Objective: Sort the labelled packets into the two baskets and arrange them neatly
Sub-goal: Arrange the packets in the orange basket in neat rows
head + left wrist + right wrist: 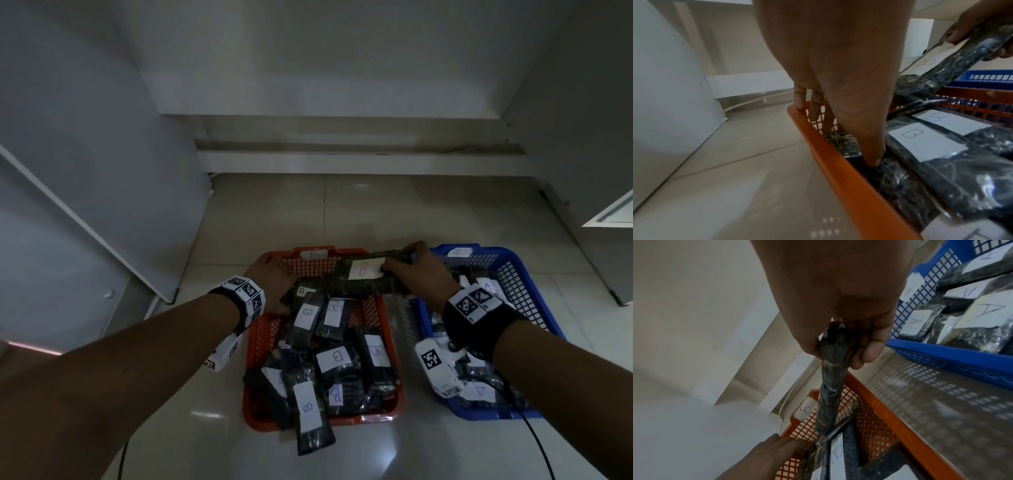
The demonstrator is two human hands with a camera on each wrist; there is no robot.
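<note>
Dark crinkled plastic fills our right hand (409, 272): its fingers (869, 353) and thumb are curled round one end of a packet marked B (366, 279), held tilted above the far rim of the orange basket (251, 346), the free end dipping toward the pile. Our left hand (274, 282) reaches into the basket's 11 o'clock corner; its fingers (873, 155) look nearly straight, tips pressed down among the packets against the left wall, gripping nothing that we can make out.

Inside the orange basket the B packets (337, 358) lie crossed at several angles, and one B packet (310, 409) overhangs the near rim at 6 o'clock, its end out over the tiled floor (373, 212). At 3 o'clock, just beside, stands the blue basket (534, 294) with the A packets (982, 313).

Risks, as we judge them:
- Film is slick; held by one end only, the packet could slide out and land crooked.
- Dropping it onto the jumble would worsen the disorder.
- The overhanging packet may tip out if the pile is nudged.
</note>
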